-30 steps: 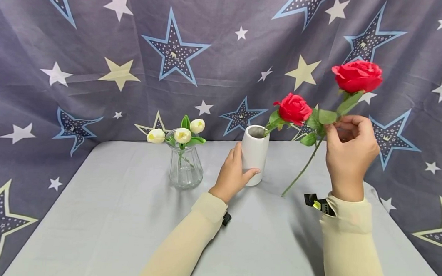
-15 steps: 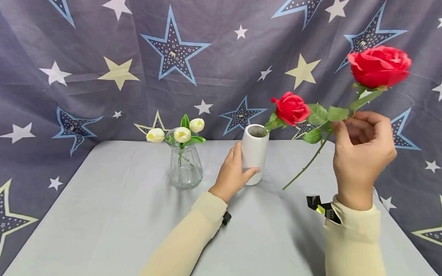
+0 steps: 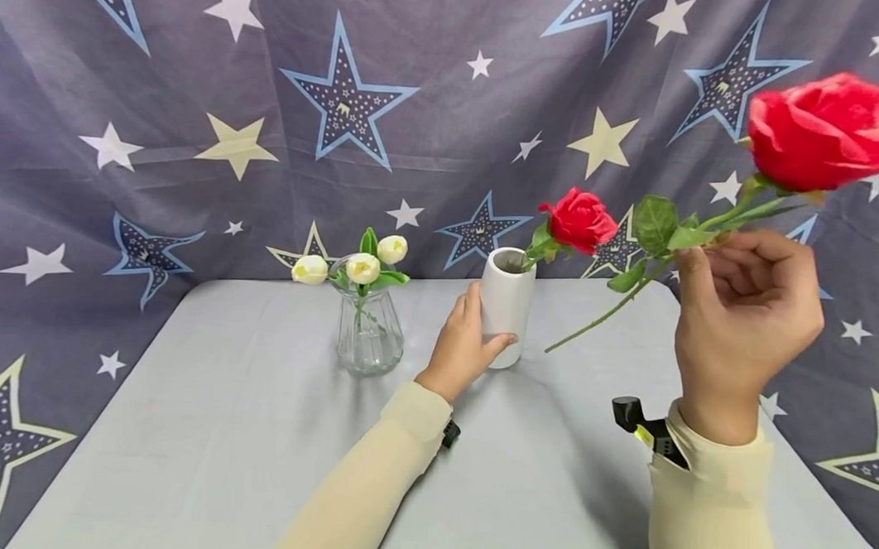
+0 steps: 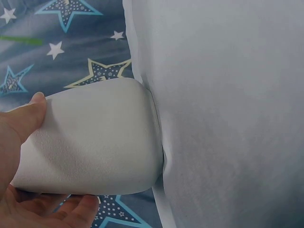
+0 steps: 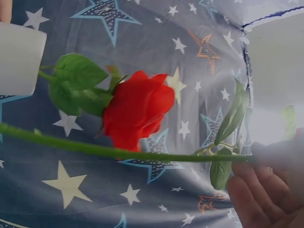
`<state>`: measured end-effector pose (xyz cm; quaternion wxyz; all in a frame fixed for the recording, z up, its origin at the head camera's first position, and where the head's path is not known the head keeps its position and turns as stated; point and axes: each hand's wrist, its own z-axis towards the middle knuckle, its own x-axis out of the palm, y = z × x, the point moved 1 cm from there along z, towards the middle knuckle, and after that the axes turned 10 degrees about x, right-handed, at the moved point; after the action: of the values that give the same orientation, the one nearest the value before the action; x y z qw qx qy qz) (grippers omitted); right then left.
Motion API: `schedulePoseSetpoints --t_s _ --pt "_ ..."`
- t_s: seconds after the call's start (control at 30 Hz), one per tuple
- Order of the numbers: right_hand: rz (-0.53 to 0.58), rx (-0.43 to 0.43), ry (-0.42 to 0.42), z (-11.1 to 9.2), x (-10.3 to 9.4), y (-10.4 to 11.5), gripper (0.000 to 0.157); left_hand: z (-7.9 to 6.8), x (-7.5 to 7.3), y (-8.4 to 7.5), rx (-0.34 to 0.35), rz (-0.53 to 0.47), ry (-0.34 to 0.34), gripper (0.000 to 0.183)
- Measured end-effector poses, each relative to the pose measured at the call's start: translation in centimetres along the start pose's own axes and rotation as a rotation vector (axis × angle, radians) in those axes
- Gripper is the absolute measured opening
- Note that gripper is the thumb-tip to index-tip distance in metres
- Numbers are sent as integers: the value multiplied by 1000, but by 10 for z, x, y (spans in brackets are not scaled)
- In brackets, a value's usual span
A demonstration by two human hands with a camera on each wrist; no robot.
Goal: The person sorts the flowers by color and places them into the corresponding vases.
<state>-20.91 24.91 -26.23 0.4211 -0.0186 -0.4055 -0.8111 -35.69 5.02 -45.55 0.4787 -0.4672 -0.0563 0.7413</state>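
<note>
My left hand (image 3: pixel 464 346) grips a white cylindrical vase (image 3: pixel 503 311) standing upright on the table; thumb and fingers wrap its sides in the left wrist view. A smaller red rose (image 3: pixel 581 220) leans out of the vase's mouth to the right. Above the table's right side, my right hand (image 3: pixel 753 324) pinches a larger red rose (image 3: pixel 831 133) by its stem, just below the bloom. That rose is tilted, bloom up to the right, and its green stem (image 5: pixel 118 153) points down-left toward the vase. The stem's lower end is apart from the vase in the head view.
Left of the vase, a clear ribbed glass vase (image 3: pixel 371 337) holds white tulips (image 3: pixel 363 269). A grey cloth covers the table (image 3: pixel 215 429). Behind hangs a dark curtain (image 3: pixel 449 93) printed with stars.
My right hand has moved right and slightly down, nearer the camera. The larger rose has tilted further, its bloom going right and up, its stem end rising leftward. My left hand stays put.
</note>
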Motion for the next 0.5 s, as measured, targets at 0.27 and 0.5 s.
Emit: schedulePoseSetpoints --t_s 0.27,0.5 --pt "165 -59 -60 -4 1 16 20 0 -2 -1 2 -6 2 104" --pt "327 -99 -117 -6 0 29 32 0 -2 -1 -3 -3 5 104"
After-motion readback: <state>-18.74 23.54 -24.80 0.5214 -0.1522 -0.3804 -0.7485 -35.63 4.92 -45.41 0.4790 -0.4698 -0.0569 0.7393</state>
